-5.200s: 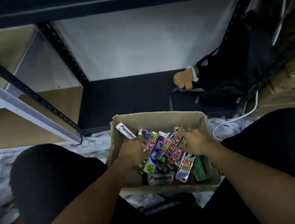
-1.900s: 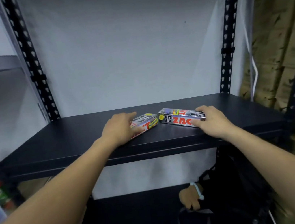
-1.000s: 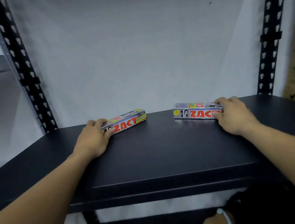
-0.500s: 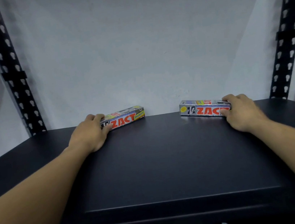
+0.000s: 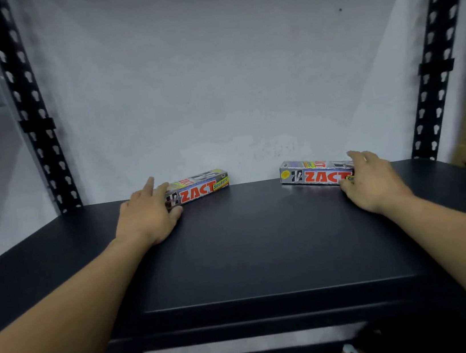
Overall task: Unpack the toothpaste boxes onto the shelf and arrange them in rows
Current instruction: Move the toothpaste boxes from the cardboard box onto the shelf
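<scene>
Both toothpaste boxes lie on the black shelf (image 5: pixel 265 246) at its back edge, close to the wall (image 5: pixel 213 89) and well apart. Each long axis runs left to right, with the ZACT lettering upright and facing you. Your left hand (image 5: pixel 147 212) is loose, fingers straight, touching the left end of the left box (image 5: pixel 200 188). Your right hand (image 5: pixel 376 183) grips the right end of the right box (image 5: pixel 315 175), fingers over the top and thumb at the front.
</scene>
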{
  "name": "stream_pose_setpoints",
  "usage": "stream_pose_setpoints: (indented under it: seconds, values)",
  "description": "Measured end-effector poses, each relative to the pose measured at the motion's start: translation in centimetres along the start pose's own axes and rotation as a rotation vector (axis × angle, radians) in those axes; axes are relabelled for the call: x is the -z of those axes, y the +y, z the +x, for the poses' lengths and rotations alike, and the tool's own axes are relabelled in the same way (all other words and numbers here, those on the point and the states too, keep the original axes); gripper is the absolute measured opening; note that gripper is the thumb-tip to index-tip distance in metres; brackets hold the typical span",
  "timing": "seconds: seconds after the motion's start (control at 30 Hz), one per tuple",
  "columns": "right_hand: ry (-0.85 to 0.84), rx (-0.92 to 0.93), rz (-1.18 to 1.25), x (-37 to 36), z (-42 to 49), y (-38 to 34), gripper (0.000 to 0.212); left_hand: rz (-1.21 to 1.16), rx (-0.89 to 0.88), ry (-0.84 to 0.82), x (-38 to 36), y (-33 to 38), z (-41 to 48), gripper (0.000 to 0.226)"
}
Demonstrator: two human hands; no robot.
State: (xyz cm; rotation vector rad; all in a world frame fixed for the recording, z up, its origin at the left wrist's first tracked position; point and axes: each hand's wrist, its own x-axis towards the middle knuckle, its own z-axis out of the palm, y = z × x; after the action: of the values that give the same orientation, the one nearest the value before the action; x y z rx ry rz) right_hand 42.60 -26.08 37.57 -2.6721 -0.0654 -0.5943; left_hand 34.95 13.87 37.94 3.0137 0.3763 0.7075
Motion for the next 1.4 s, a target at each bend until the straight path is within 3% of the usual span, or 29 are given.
stream_pose_setpoints:
  seconds: [0.2, 0.37, 0.53, 0.7, 0.9, 1.03, 1.4]
  values:
    - [0.064, 0.152, -0.071, 2.0, -4.5, -1.6, 0.061, -0.033, -0.12, 0.027, 2.3, 1.5, -4.7, 0.055]
    - [-0.106, 0.158, 0.014, 3.5, -9.0, -3.3, 0.077, -0.101, -0.142, -0.012, 4.7, 3.2, -9.3, 0.048]
    - [-0.206, 0.214, 0.024, 4.8, -15.2, -5.4, 0.058, -0.19, -0.161, -0.072, 6.4, 6.0, -15.0, 0.036]
    - [-0.115, 0.434, -0.016, 6.9, -23.1, -7.4, 0.054, -0.247, -0.333, 0.054, 7.4, 7.7, -22.0, 0.041]
    - [0.047, 0.617, -0.135, 4.8, -30.9, -6.0, 0.057, -0.216, -0.485, 0.059, 6.1, 7.8, -29.3, 0.061]
    - [-0.087, 0.612, -0.164, 0.8, -34.8, -3.9, 0.056, -0.172, -0.51, -0.038, 2.6, 7.3, -33.0, 0.059]
    - [-0.607, 0.391, -0.141, -11.4, -45.9, 3.6, 0.064, -0.187, -0.368, -0.565, -12.4, 6.0, -44.6, 0.067]
